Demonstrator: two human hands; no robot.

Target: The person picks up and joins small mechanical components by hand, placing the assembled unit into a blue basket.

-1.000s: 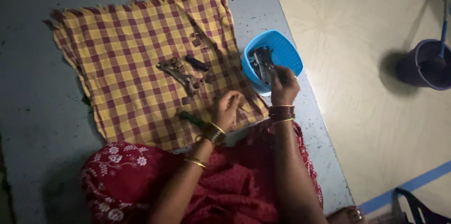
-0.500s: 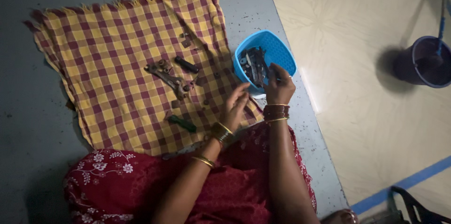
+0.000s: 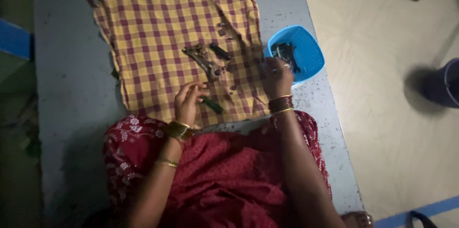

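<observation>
A grey floor mat (image 3: pixel 71 79) carries a yellow-and-maroon checked cloth (image 3: pixel 158 41) strewn with small rusty metal parts (image 3: pixel 205 63). The left hand (image 3: pixel 187 101), fingers loosely curled, hovers beside a dark green-handled tool (image 3: pixel 212 105). The right hand (image 3: pixel 276 76) seems to pinch something small near the blue basket (image 3: pixel 311 51); what, I cannot tell. The parts look hard, light and gritty, best pinched across their edges.

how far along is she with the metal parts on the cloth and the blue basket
Done: several dark metal parts already lie in the small blue plastic basket. In hand: the right hand is by the basket's edge, seemingly pinching something small; the left hand hovers beside a green-handled tool. Left: a rusty metal lever piece, a short black cylinder and small bits lie on the yellow and maroon checked cloth.
</observation>
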